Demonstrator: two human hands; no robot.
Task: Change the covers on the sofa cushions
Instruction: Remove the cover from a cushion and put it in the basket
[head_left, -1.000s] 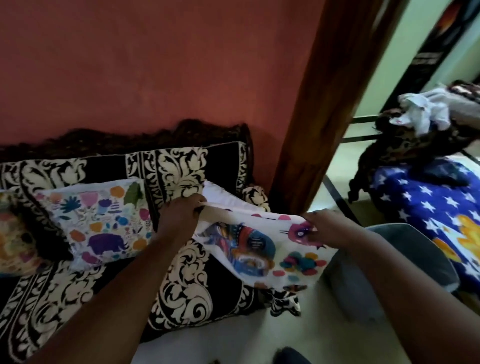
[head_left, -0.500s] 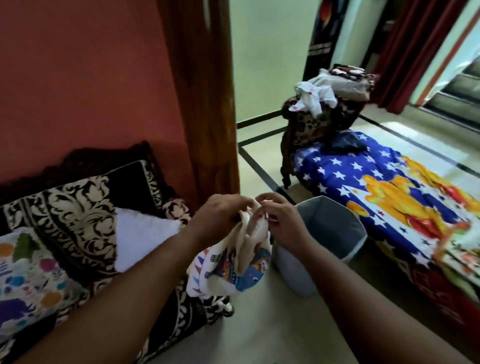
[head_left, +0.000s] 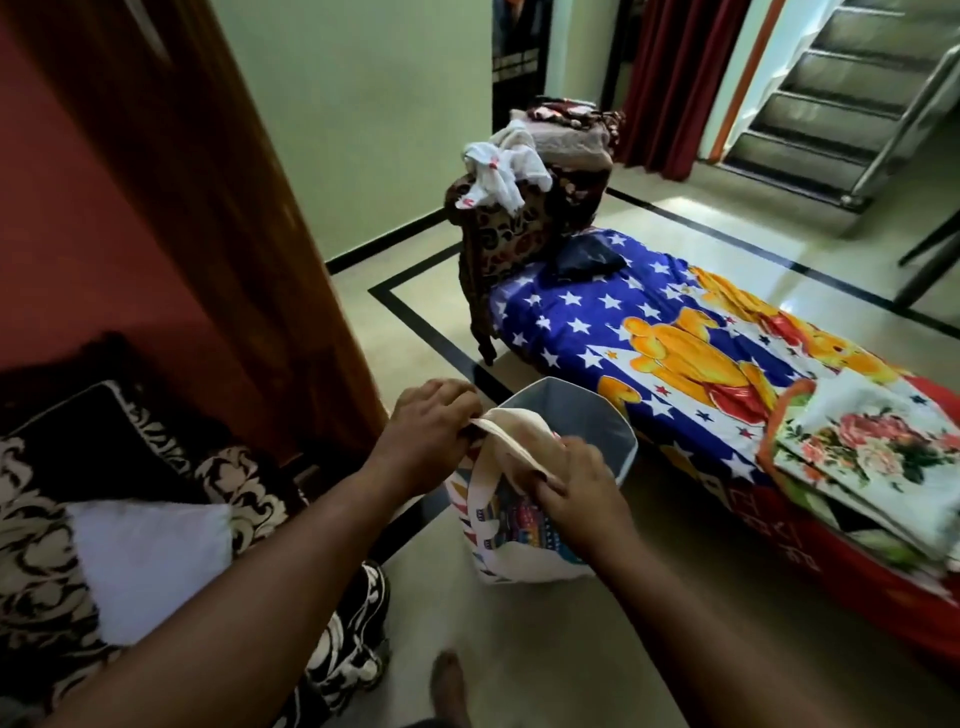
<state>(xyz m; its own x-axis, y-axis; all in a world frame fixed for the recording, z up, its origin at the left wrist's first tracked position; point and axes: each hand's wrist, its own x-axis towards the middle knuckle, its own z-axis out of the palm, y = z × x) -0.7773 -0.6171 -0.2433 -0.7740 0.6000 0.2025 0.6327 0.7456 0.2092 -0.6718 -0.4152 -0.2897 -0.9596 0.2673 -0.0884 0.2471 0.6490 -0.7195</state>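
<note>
A colourful printed cushion cover, off its cushion and bunched, hangs between my hands beside the near rim of a grey fabric basket. My left hand pinches the cover's cream top edge. My right hand grips the cover's gathered side lower down. A bare white cushion lies on the black-and-cream patterned sofa at the lower left.
A low bed with a blue starred sheet runs along the right, floral folded cloths on its near end. A patterned chair piled with clothes stands behind. A wooden door frame rises beside the sofa. My foot is on the tiled floor.
The cover came off the white cushion, which stays on the sofa. Both hands carried the bunched cover right, to the grey basket, and my view turned right.
</note>
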